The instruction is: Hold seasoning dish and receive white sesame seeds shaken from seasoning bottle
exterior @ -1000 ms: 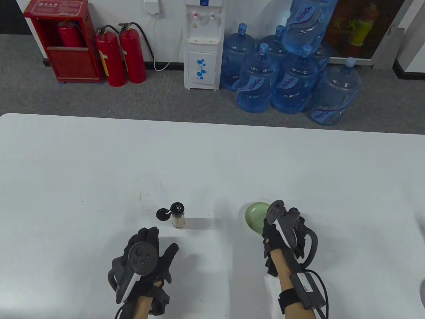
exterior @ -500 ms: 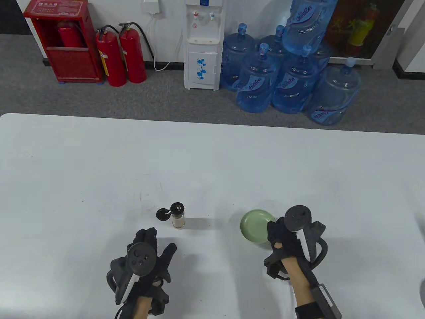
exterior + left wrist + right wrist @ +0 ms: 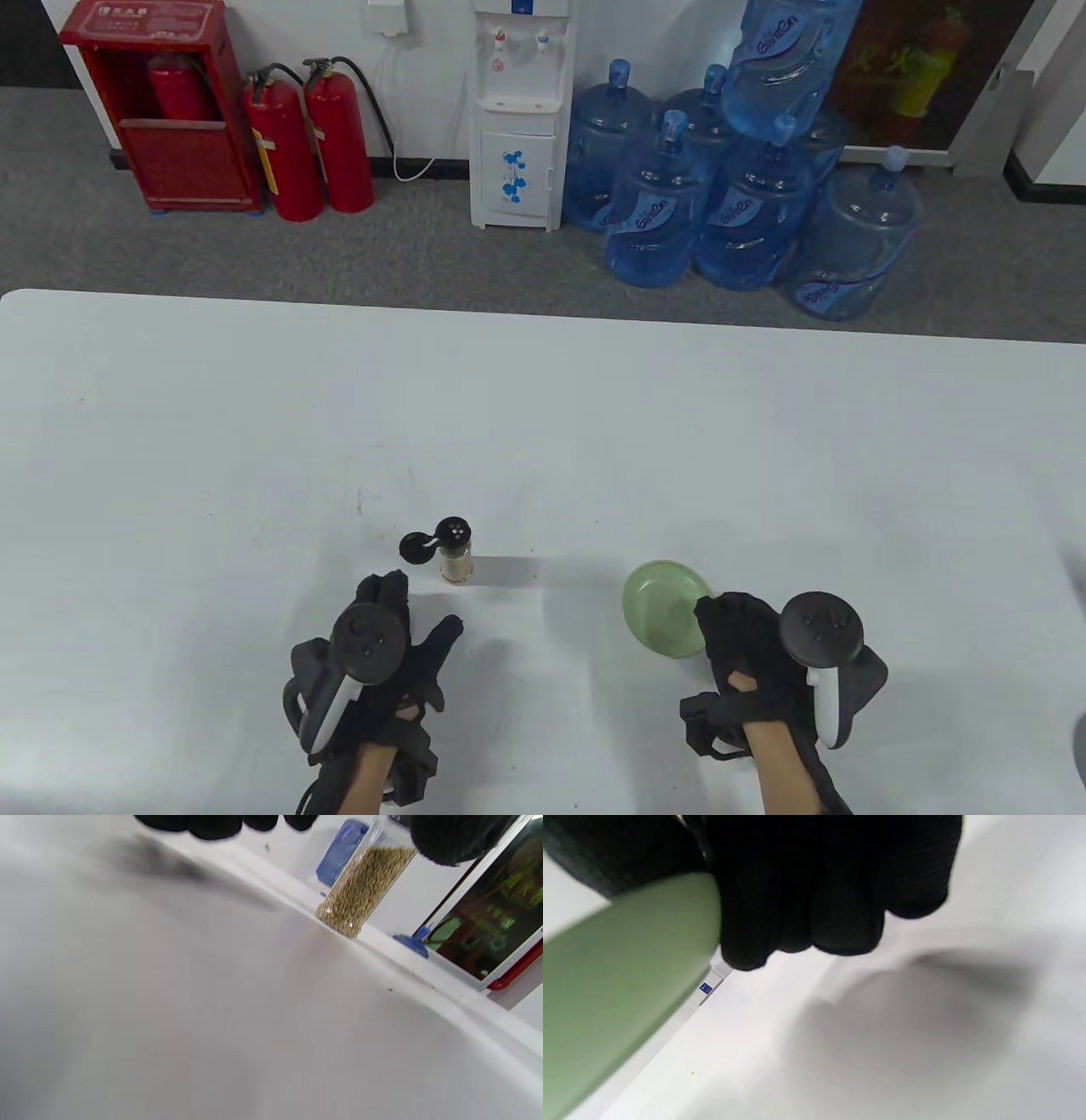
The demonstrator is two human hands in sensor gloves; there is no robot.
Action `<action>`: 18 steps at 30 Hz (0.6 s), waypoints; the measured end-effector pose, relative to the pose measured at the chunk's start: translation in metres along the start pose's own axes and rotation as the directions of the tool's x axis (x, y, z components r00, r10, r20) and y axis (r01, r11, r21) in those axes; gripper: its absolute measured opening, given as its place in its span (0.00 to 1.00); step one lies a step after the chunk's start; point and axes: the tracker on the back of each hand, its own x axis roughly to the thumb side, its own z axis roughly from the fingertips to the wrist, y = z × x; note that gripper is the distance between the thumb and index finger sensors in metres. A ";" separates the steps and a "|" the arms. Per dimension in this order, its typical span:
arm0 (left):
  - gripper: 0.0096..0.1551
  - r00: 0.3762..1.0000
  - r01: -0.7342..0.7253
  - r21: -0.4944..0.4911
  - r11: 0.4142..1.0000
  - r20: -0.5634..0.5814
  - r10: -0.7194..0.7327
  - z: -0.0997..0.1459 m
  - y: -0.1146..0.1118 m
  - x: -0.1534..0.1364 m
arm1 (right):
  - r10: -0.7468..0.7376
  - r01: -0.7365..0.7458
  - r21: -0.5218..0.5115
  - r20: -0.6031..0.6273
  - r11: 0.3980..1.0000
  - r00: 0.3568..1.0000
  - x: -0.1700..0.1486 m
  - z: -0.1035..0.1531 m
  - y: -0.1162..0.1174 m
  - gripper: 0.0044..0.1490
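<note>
White table [image 3: 543, 407] fronts grey carpet [image 3: 212, 246]; right hand [image 3: 755, 654] grips green dish [image 3: 662, 607], left hand [image 3: 382, 654] spread.

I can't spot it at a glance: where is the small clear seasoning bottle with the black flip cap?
In the table view, the seasoning bottle stands upright on the white table, just beyond the left hand.

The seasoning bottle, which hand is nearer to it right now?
Left. The left hand sits just below the seasoning bottle, fingertips close but not touching. The right hand is far to its right, holding the green dish.
</note>
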 end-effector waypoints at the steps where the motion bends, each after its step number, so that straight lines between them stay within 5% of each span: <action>1: 0.58 1.000 0.006 -0.006 1.000 -0.004 -0.006 -0.005 -0.001 0.002 | -0.007 0.007 0.002 0.001 1.000 1.000 0.001 0.000 0.000 0.23; 8: 0.63 0.998 -0.046 -0.051 0.998 -0.048 0.044 -0.033 -0.008 0.022 | 0.006 -0.006 0.023 0.012 1.000 1.000 0.003 0.001 0.004 0.23; 12: 0.58 0.992 -0.056 -0.103 0.993 -0.121 0.044 -0.048 -0.013 0.027 | 0.003 -0.003 0.032 0.008 0.999 1.000 0.003 0.001 0.004 0.24; 18: 0.43 0.985 -0.108 -0.040 0.993 -0.139 0.101 -0.056 -0.011 0.033 | 0.001 -0.002 0.040 0.020 0.999 1.000 0.007 0.003 0.006 0.24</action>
